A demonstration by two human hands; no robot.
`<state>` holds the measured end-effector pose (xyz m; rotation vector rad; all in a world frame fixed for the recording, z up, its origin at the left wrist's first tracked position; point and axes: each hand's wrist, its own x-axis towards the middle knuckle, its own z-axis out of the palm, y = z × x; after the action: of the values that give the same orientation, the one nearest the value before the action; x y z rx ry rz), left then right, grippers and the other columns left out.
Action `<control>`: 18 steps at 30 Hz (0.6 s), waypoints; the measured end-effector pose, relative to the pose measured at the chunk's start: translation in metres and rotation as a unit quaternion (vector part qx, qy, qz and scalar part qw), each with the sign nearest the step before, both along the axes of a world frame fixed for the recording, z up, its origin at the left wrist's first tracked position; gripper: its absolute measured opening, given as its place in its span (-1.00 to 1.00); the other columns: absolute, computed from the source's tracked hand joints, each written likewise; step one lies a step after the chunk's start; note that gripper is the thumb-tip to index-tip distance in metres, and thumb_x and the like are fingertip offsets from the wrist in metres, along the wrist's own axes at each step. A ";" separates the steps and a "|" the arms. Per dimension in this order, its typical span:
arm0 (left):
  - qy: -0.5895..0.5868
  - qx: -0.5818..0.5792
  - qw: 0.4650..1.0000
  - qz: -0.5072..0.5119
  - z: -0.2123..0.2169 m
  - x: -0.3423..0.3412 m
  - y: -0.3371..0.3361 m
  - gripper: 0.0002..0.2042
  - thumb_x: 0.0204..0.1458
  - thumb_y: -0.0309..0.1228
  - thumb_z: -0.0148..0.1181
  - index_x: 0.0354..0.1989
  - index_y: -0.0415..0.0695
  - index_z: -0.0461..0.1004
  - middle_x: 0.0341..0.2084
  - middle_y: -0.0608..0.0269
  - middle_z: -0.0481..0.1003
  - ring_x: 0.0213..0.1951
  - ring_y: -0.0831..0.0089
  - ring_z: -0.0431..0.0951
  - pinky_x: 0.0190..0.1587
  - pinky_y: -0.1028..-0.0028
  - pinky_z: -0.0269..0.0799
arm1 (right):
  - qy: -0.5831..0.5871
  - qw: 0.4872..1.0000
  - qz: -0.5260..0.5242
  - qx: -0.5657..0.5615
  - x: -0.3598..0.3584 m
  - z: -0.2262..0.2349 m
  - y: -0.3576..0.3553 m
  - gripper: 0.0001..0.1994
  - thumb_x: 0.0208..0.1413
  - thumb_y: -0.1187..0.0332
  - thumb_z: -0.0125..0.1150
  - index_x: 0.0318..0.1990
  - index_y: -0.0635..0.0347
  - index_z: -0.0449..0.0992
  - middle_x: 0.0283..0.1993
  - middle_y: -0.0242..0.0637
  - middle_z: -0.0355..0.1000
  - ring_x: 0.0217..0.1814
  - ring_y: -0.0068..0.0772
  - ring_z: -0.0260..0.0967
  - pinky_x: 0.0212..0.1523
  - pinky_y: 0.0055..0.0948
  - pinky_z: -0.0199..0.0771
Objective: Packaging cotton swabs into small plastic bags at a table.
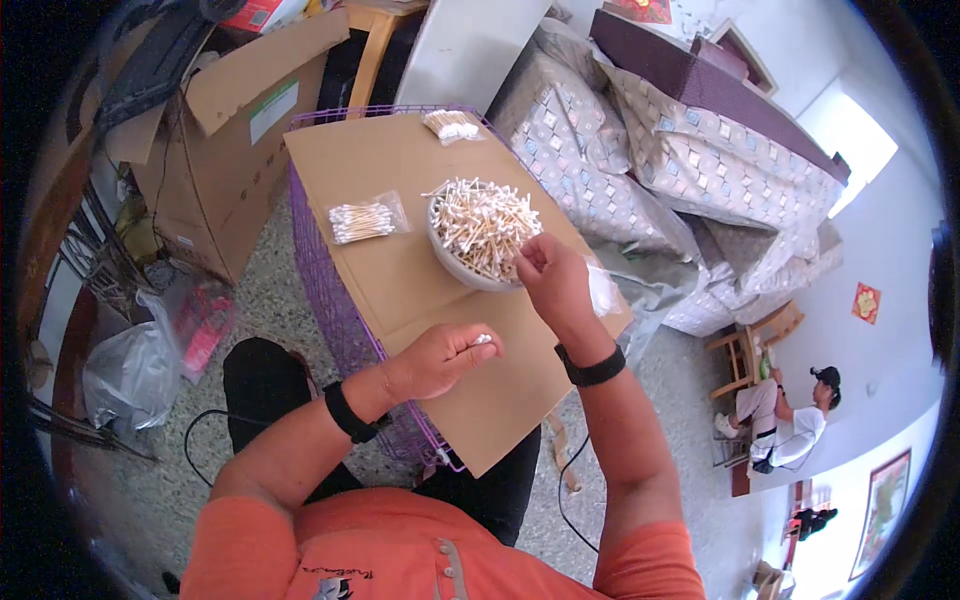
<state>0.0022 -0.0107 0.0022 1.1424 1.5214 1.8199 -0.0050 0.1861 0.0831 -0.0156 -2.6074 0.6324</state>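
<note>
A white bowl (460,268) heaped with loose cotton swabs (485,225) stands on a sheet of cardboard (400,285). My right hand (558,285) is at the bowl's right rim, fingers pinched together beside the heap; whatever they may hold is hidden. Nearer to me, my left hand (440,362) is closed over the cardboard, and white swab tips (483,340) poke out between thumb and forefinger. A clear bag of cotton swabs (364,219) lies left of the bowl, and another bag of swabs (452,127) lies at the far edge.
Under the cardboard is a purple wire cage (335,285). Some clear plastic (603,292) lies by my right wrist. A large carton (215,160) and plastic bags (135,370) stand left; covered furniture (640,150) fills the far right. Another person (785,420) sits at right.
</note>
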 end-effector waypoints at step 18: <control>-0.179 0.071 0.976 0.099 0.001 0.001 0.001 -0.83 0.20 -0.46 0.03 -0.07 -0.15 0.46 -0.60 0.59 0.26 -0.59 0.79 0.16 -0.57 0.70 0.08 | -0.096 0.912 0.055 -0.395 0.109 -0.061 -0.015 -0.93 0.13 0.47 0.21 -0.30 0.24 0.45 -0.43 -0.54 0.40 -0.43 -0.75 0.30 -0.41 -0.70 0.34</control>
<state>0.0034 -0.0097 0.0032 0.6879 1.3477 2.1587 0.1043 0.1714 0.0217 -0.1902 -2.3456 1.7579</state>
